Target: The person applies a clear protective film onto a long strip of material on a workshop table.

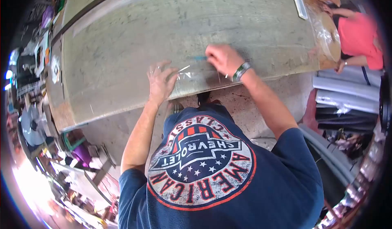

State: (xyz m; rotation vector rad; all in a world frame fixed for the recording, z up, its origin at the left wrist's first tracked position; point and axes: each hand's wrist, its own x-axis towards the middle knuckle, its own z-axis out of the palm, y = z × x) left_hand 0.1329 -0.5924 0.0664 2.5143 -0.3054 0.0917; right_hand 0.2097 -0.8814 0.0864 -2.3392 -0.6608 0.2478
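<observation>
Over the near edge of the large worn table (134, 45), my left hand (160, 82) is raised with its fingers curled toward a small clear, shiny strip (184, 70). Whether the fingertips grip that strip is hard to tell. To the right, my right hand (223, 59) is closed round a thin blue tool (199, 58), blurred by motion, whose end points left toward the strip. A dark band and a light one circle the right wrist. The two hands are apart.
A white rectangular frame (299, 5) lies at the table's far right. Beside the right end stands a person in a red shirt (359, 35), hands at the table edge near clear plastic (324, 35). Rolls of material (347, 92) are stacked below right. Cluttered shelves line the left.
</observation>
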